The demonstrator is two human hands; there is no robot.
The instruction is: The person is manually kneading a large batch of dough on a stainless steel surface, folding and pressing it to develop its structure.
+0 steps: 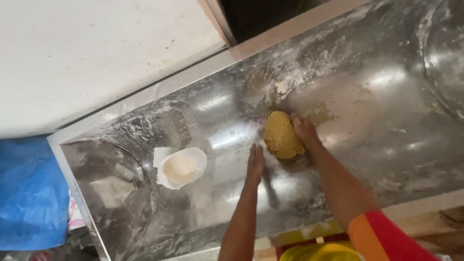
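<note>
Flour-streaked steel counter (367, 96) carries a yellow-brown dough lump (282, 135) mid-surface, right hand (304, 129) open against its right side, left hand (255, 162) flat, empty, just left; firm, even pressing seems best.

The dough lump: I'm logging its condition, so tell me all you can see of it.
The dough is one yellowish-brown oval lump with a coarse, crumbly-looking surface. It lies on the floured steel counter, near its middle. The right hand presses against its right side; the left hand lies flat on the counter by its lower left edge, touching or nearly so. A smear of the same colour marks the steel behind it.
</note>
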